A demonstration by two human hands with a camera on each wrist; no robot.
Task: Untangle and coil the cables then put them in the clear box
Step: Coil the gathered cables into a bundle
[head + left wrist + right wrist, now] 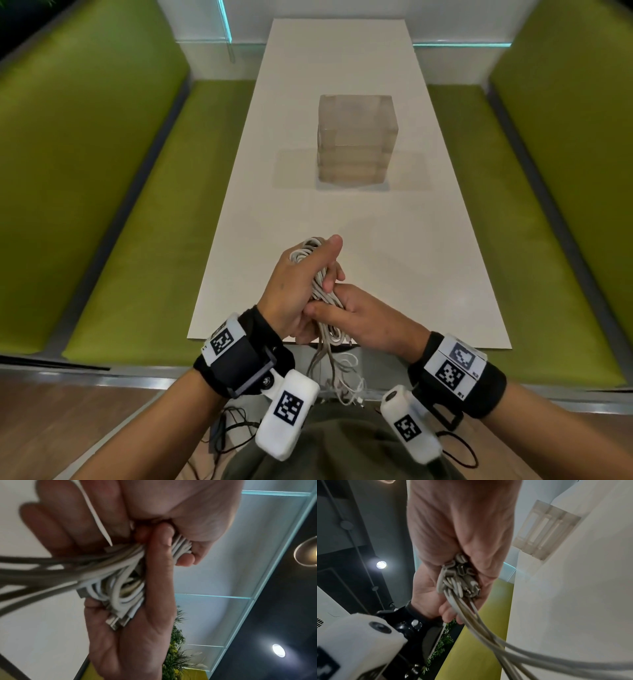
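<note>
Over the near edge of the white table, both hands hold one bundle of white cables. My left hand wraps round the upper loops, thumb pointing away from me. My right hand grips the same bundle lower down, just right of the left hand. In the left wrist view the cables and their metal plugs lie across the left palm under the thumb. The right wrist view shows bent cable ends bunched between the hands. Loose tails hang below the table edge. The clear box stands mid-table, far beyond the hands.
Green padded benches run along both sides of the narrow table. Black wires lie on the wooden floor near my lap. Bare table top stretches between the hands and the clear box.
</note>
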